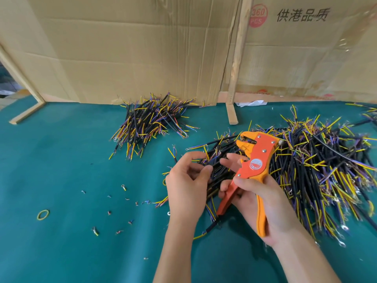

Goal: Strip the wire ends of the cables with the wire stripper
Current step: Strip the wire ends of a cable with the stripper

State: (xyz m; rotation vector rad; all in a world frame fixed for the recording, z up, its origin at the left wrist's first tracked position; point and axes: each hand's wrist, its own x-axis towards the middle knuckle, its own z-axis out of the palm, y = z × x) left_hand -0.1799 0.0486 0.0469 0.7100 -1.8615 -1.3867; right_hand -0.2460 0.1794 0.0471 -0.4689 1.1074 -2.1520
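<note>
On the green table (61, 170), a small pile of cables (150, 123) lies apart while a far larger heap (316, 166) seemingly awaits stripping, the right hand (263, 199) gripping the wire stripper (253, 166) and left hand (187, 182) fingers pinching a black cable (214, 170) from it.

Small assembly workshop, makeshift. Green felt-covered bench (61, 160), flattened cardboard cartons (122, 48) as back wall, rough wooden battens (236, 58), heaps of cut cables (316, 170), insulation scraps (122, 201) scattered about.
</note>
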